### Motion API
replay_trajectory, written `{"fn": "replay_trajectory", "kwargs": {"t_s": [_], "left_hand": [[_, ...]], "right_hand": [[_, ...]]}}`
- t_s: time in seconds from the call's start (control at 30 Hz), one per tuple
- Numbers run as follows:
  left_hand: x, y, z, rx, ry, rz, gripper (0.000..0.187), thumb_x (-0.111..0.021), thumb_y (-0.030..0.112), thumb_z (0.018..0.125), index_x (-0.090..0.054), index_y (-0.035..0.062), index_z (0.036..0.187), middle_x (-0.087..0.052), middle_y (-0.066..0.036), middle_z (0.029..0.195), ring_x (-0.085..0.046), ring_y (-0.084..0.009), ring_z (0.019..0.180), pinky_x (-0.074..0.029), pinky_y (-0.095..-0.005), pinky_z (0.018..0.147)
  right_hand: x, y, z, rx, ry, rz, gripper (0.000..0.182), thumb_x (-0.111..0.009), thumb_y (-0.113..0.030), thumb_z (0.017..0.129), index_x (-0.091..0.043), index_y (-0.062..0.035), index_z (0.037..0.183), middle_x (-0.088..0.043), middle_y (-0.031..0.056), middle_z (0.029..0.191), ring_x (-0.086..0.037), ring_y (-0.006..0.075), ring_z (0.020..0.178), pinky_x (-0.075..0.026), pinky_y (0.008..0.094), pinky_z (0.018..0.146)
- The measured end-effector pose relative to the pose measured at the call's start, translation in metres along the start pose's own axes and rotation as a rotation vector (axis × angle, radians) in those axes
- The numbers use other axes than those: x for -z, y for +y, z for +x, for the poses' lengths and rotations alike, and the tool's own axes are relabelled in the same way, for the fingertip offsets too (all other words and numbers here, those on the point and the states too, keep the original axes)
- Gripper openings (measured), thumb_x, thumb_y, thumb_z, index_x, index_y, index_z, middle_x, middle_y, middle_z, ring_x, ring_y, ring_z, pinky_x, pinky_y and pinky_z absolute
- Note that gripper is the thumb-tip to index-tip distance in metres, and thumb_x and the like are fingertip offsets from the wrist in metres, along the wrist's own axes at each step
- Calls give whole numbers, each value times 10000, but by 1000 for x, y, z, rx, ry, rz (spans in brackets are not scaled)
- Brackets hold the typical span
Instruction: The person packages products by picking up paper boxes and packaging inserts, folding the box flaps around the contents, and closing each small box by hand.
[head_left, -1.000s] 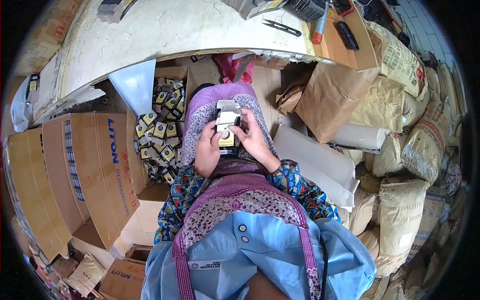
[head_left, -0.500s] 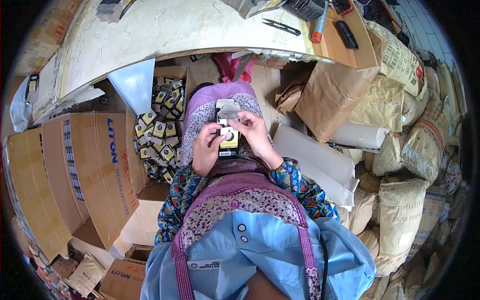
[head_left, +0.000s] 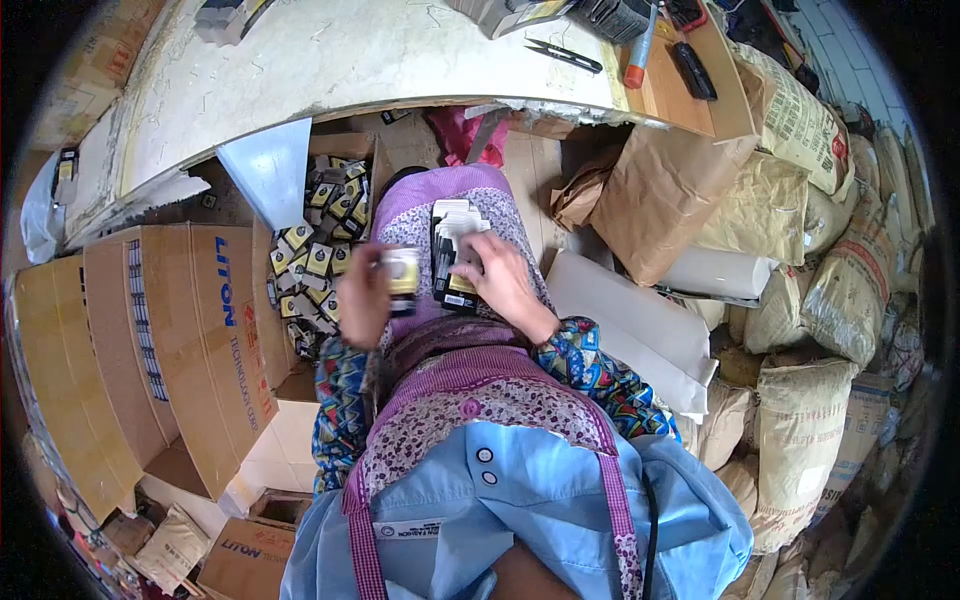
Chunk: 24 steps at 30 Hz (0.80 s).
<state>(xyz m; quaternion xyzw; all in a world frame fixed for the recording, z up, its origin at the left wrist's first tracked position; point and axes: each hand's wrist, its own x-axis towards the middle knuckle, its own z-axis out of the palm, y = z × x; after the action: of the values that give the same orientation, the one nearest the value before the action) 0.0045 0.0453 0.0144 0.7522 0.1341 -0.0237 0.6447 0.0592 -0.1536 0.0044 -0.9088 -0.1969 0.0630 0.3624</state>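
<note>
Small card (head_left: 402, 270) — blurred, gripped in the left hand (head_left: 364, 297); the right hand (head_left: 497, 279) holds a card stack (head_left: 452, 262) on the lap.

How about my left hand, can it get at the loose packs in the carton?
Likely yes: your left hand looks close beside the loose packs, nothing visible in the way, though it holds a pack.

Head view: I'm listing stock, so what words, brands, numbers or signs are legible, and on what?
"LITON TECHNOLOGY", last word unclear: large carton
"LITON", rest unclear: small carton, lower left
"FASHION", word before it unclear: blue garment's label
Too small or blurred to read: print on the sacks, the far-right carton, the packet in the left hand, the stack by the right hand, the loose packets
</note>
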Motion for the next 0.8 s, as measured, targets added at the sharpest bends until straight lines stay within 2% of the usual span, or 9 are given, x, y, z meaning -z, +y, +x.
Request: {"fn": "replay_trajectory", "kwargs": {"t_s": [0.07,0.2,0.3,0.37,0.4,0.57,0.63,0.7,0.8], "left_hand": [[17,11,0,-103,351,715,310,-570,-10,807,-503,15,1109,-577,-163,946,-616,-309,866,-500,-349,735],[5,-18,5,-284,209,521,263,-616,100,806,-569,-13,1039,-580,-198,1042,-581,-358,942,-475,-383,796],[-34,-16,0,-434,-15,566,462,-707,240,742,-566,7,1116,-552,-226,1134,-547,-353,1031,-454,-396,864],[-53,-9,-5,-425,-45,512,528,-702,235,748,-513,21,1192,-550,-232,1136,-552,-365,1015,-459,-412,843],[-56,-5,-5,-424,-45,513,528,-702,235,748,-513,21,1192,-550,-232,1136,-552,-365,1015,-459,-412,843],[-52,-12,-2,43,-51,214,498,-644,160,793,-451,17,1229,-555,-237,1111,-554,-398,982,-470,-404,800],[-52,-14,-2,-32,-72,192,415,-581,69,832,-442,-2,1217,-575,-216,1082,-597,-342,933,-479,-353,787],[-58,-11,-3,-25,-24,-316,335,-504,-21,860,-453,-16,1191,-589,-181,1058,-615,-242,903,-478,-298,782],[-54,-8,-1,39,-42,-382,280,-489,-59,858,-479,-25,1135,-592,-133,1004,-597,-150,901,-469,-248,782]], "right_hand": [[-8,11,-8,30,-58,-223,330,-693,-142,686,-579,-52,982,-567,125,908,-567,308,861,-408,387,745],[-11,10,-5,81,-57,-354,281,-680,-115,629,-614,-71,898,-525,119,937,-526,294,869,-346,382,762],[0,-2,1,19,7,-234,179,-701,-138,650,-643,-57,800,-539,111,954,-523,288,862,-363,379,782],[-12,12,0,-32,104,233,179,-713,-152,691,-635,-39,805,-569,103,948,-532,271,909,-395,364,803],[-3,6,3,-129,-76,566,164,-697,-134,750,-616,-21,836,-584,70,907,-533,198,914,-421,303,786],[5,0,0,-210,-268,729,132,-640,-82,817,-587,-26,925,-555,19,863,-503,89,762,-421,231,706],[-1,1,1,-152,-23,607,211,-638,-84,820,-560,-23,1006,-570,31,927,-524,96,780,-427,240,715],[-4,-1,0,-298,-13,717,220,-592,-91,857,-533,-25,1058,-575,42,958,-535,109,843,-424,244,756],[-2,2,-2,-189,-124,725,170,-490,-117,923,-544,-4,1039,-572,49,918,-533,132,875,-416,263,815]]}}
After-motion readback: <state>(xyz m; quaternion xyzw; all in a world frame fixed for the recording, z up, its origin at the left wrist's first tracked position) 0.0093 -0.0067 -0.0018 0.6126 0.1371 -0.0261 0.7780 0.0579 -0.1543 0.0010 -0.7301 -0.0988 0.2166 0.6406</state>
